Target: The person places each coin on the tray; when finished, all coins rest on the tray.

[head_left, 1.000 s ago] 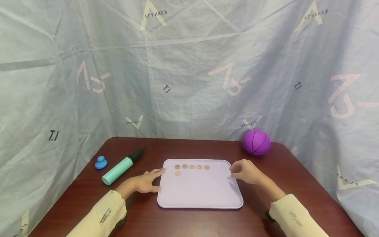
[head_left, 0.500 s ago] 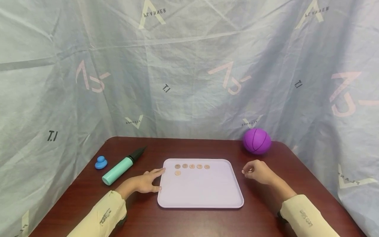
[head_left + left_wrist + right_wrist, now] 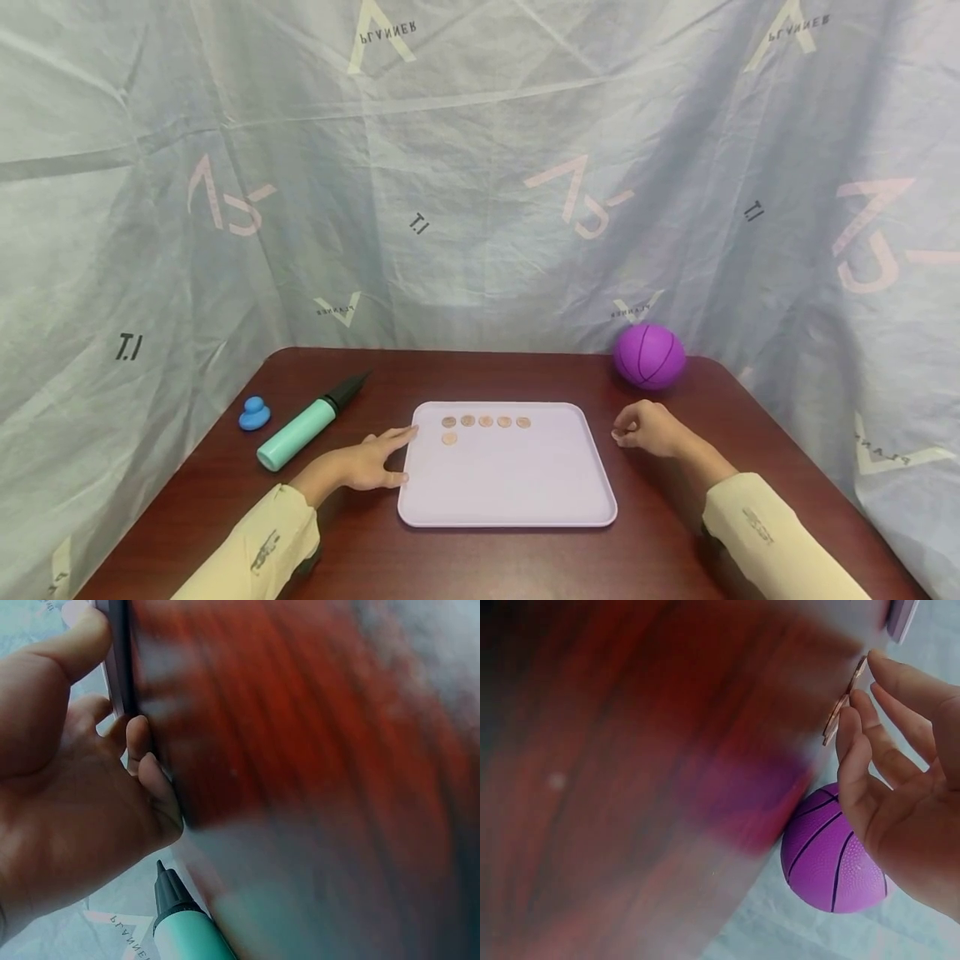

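Note:
A pale lilac tray [image 3: 517, 483] lies on the table, bearing several copper coins [image 3: 486, 422] in one row and a single coin [image 3: 449, 438] below the row's left end. My left hand [image 3: 365, 462] rests at the tray's left side, fingers spread and touching its rim. Right of the tray, my right hand [image 3: 649, 430] is low over the table with bent fingers. In the right wrist view, several overlapping coins [image 3: 841, 712] lie on the table by the thumb and fingertips of that hand, which seem to touch them. From the head view these coins are mostly hidden.
At the left stand a blue rubber duck [image 3: 254, 414] and a mint-green hand pump [image 3: 300, 432] with a black nozzle, lying on its side. A purple ball [image 3: 649, 357] sits at the back right. A grey printed cloth [image 3: 480, 275] hangs behind the table.
My right hand has moved right, away from the tray's right rim, and come down over the table. The left hand, tray and coins on it stay as they were.

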A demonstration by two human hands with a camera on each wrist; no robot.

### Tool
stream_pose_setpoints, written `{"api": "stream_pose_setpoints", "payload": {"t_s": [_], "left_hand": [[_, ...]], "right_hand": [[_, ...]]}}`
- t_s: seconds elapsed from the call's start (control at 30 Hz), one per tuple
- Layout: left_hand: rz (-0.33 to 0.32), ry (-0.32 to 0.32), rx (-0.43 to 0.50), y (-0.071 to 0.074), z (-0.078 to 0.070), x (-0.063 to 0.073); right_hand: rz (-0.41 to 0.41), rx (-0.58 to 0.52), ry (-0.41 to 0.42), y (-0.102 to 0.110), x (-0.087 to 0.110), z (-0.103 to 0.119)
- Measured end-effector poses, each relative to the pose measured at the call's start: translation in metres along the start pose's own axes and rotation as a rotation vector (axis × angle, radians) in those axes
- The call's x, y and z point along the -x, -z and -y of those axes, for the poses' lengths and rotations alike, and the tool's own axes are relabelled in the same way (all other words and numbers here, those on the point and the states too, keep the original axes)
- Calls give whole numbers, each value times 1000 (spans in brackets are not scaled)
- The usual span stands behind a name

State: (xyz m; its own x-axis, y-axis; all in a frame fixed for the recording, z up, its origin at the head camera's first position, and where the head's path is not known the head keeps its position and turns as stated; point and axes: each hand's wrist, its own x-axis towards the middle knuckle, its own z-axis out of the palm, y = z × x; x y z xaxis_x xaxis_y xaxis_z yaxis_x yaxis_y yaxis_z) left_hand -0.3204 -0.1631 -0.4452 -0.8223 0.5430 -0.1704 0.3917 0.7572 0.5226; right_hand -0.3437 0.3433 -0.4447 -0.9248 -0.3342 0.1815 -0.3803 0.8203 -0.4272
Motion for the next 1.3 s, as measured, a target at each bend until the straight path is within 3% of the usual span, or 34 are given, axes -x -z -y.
{"api": "stream_pose_setpoints", "payload": {"t_s": [0.2, 0.4, 0.8, 1.3], "left_hand": [[-3, 2, -9, 1, -4, 2], [-13, 6, -5, 3, -7, 3], [-8, 4, -16, 0, -3, -1], [-9, -2, -11, 1, -3, 2]], "right_hand": [[49, -13, -26, 1, -4, -2], [121, -4, 6, 4, -7, -5], [124, -69, -33, 4, -7, -13], [225, -164, 9, 8, -3, -9]]}}
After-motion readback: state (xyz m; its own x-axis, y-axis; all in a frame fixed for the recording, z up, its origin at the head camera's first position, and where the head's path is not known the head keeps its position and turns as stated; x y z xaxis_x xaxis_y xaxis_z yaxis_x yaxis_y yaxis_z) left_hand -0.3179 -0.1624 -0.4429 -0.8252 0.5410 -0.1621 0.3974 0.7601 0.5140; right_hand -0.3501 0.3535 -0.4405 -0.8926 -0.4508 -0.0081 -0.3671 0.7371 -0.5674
